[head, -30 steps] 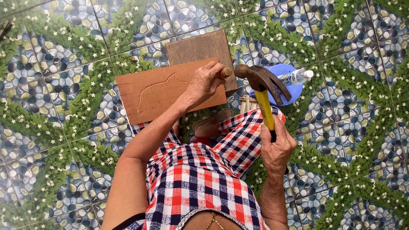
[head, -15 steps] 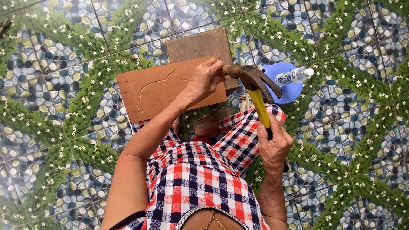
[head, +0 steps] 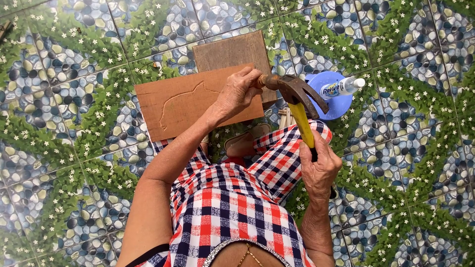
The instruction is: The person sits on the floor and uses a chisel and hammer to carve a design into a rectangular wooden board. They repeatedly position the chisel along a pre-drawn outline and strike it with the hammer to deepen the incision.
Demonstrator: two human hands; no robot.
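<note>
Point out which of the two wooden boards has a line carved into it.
The lighter, larger board under the left hand; it bears a curved groove. The darker board beyond looks plain.

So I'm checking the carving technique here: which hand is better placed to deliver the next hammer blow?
The right hand. It grips the yellow handle of the claw hammer, whose head sits at the left hand. The left hand rests on the wooden board, probably steadying a tool.

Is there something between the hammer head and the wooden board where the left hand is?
Yes. The left hand rests on the carved wooden board, gripping something small that is hidden, and the hammer head, held by the right hand, meets those fingers.
</note>
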